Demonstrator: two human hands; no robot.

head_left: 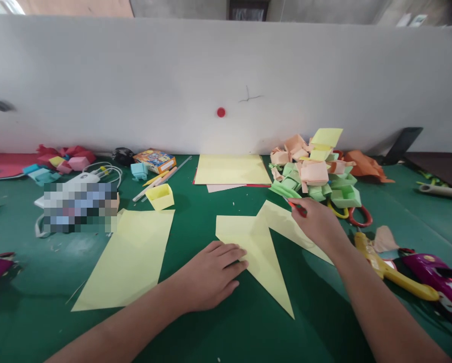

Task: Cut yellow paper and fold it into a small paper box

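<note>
In the middle of the green tabletop (195, 327), head view (only one avail.), lies a pale-yellow, angular paper piece (263, 257), flat, long sharp tip aimed toward the person. Left grip (214, 275): released, palm down, fingertips on the piece's lower-left edge, nothing grasped. Right grip (320, 222): clenched round a slim red-handled tool (298, 207) w/ thin blade; fingers hide most, so can't tell exact type. Below it, a narrow pale-yellow paper strip (286, 227) meets the piece's upper right; overlapping or joined, can't tell.

Handling (judgement): paper's v. light, bends & creases easily, prob. slides on the tabletop unless pressed; tip likely tears/curls 1st. Best hold: flat fingertips on the broad upper part, or light pinch at a straight edge, not the tip. Tool prob. light & stiff; take by the handle, clear of the blade.

Nearby: large four-sided pale-yellow paper sheet (131, 257) at left; small open-topped yellow paper box (161, 197) just behind it; pale-yellow stacked sheets (233, 169) at the back; peach & green folded-paper boxes (314, 173) heaped beyond right grip; yellow tool, prob. glue gun (411, 283), right of the forearm.
</note>
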